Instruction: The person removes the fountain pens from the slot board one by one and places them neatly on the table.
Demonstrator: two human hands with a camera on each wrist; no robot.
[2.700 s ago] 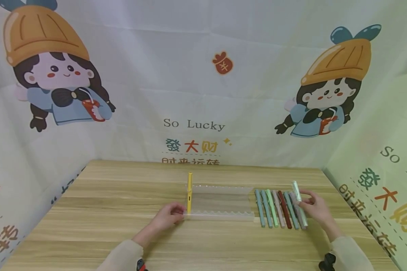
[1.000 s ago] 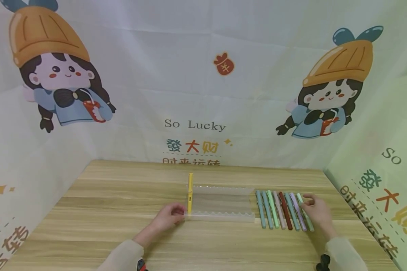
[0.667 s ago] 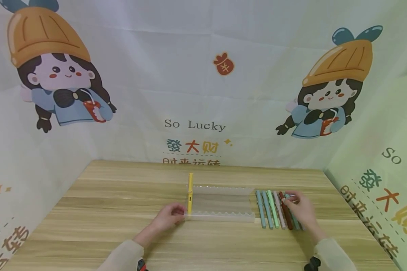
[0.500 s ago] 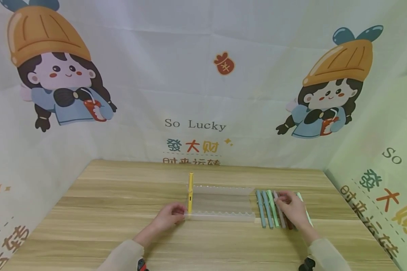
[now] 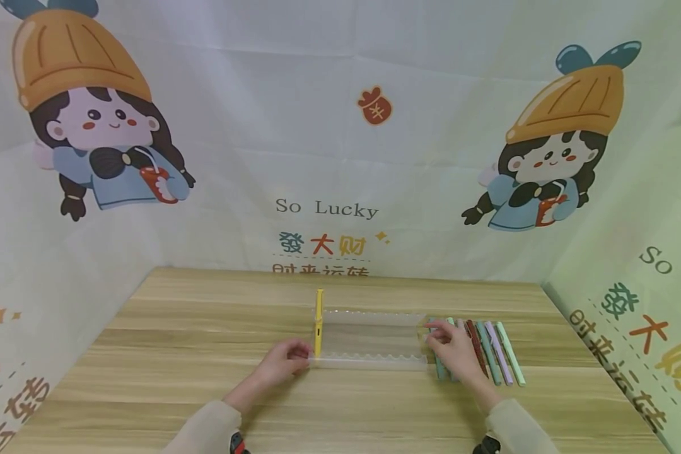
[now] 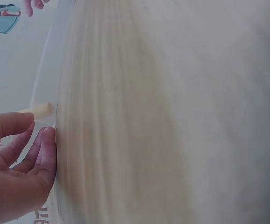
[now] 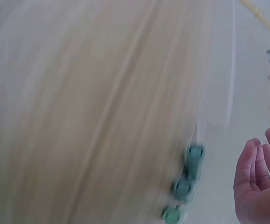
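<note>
A clear plastic pen rack [image 5: 369,364] with scalloped rails lies mid-table. One yellow pen [image 5: 318,323] rests across its left end. My left hand [image 5: 284,362] holds the rack's left front corner between thumb and fingers. Over the left part of a row of pens, my right hand [image 5: 458,353] hovers by the rack's right end, thumb apart from the fingers and nothing between them. It partly covers the leftmost pens. To its right show a dark red pen [image 5: 478,350], a lavender pen [image 5: 499,354] and a pale green pen [image 5: 511,354]. Blue-green pen ends [image 7: 182,189] appear in the right wrist view.
The wooden table [image 5: 204,315] carries the rack and the pens. A printed cloth [image 5: 232,126] hangs behind it and at both sides. The rack's right end sits close to the row's leftmost pen.
My right hand has laid the pale green pen at the row's right end, let it go, and moved left across the pens to the rack's end. The left hand stays on the rack.
</note>
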